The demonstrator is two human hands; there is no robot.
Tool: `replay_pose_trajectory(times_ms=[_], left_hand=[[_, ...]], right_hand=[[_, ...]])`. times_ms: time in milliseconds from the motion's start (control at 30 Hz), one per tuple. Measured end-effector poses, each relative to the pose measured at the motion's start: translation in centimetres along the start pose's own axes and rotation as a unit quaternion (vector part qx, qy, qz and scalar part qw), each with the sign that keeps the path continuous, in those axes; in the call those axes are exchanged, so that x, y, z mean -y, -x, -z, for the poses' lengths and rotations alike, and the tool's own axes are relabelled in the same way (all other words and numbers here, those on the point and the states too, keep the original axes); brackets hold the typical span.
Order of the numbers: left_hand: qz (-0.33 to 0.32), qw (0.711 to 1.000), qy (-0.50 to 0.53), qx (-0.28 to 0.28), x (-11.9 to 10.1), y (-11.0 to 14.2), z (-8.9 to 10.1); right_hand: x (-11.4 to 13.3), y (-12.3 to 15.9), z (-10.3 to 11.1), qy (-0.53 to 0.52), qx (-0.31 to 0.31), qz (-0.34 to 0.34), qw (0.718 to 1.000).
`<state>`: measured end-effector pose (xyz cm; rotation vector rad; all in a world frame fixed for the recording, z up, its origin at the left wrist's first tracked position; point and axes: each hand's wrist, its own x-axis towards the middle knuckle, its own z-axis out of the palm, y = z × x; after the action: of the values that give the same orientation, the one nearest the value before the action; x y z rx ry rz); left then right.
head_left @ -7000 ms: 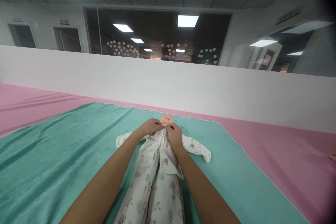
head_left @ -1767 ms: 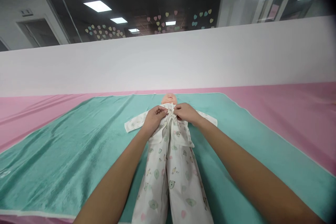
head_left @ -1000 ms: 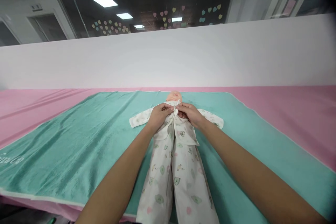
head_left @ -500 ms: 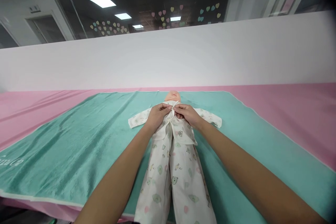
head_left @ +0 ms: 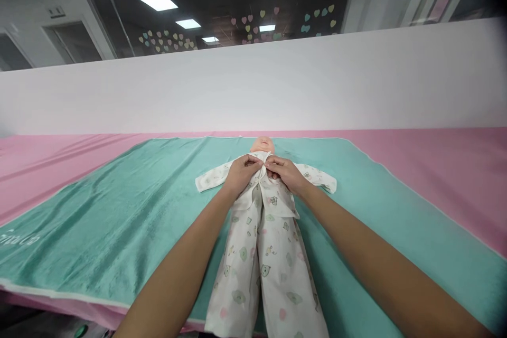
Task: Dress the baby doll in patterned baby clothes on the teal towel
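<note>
A baby doll point(head_left: 263, 144) lies on its back, head away from me, on a green towel point(head_left: 130, 211). It wears a white printed baby shirt point(head_left: 278, 198) and matching long trousers point(head_left: 273, 269). At the chest, my left hand point(head_left: 242, 171) pinches the shirt's front edge. My right hand point(head_left: 287, 173) pinches the opposite front edge, its fingertips almost touching the left ones. Below the fingers the two front flaps part slightly towards the hem. Whatever small fastening may be between the fingertips is hidden. Both sleeves spread out sideways.
Pink cloth point(head_left: 443, 179) covers the table around and under the towel. A white low wall point(head_left: 253, 90) rises behind the table, with dark glass and heart stickers point(head_left: 166, 42) above it. Dark items sit below the table's near left edge.
The view has shifted slightly. My fingertips have drawn a little closer together at the shirt front; the doll lies as before.
</note>
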<state>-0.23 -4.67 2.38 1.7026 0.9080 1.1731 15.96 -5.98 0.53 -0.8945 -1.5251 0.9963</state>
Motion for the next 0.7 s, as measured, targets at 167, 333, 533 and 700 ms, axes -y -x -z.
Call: replay_pose_trajectory(times_ms=[167,333,533,700], left_hand=[[0.002,1.0,-0.018,-0.008,-0.32,0.03,0.0],[0.008,0.999,-0.03,-0.017,-0.13,-0.12,0.08],[0.003,0.999,-0.051,-0.02,-0.06,-0.13,0.09],[0.002,0.999,-0.046,-0.006,-0.1,-0.06,0.15]], right_hand=[[0.14,0.13,0.0,-0.003,0.001,-0.002,1.0],[0.21,0.17,0.02,0.007,0.002,-0.008,1.0],[-0.18,0.14,0.19,-0.02,0.005,-0.011,1.0],[-0.38,0.05,-0.14,-0.032,-0.02,-0.019,0.999]])
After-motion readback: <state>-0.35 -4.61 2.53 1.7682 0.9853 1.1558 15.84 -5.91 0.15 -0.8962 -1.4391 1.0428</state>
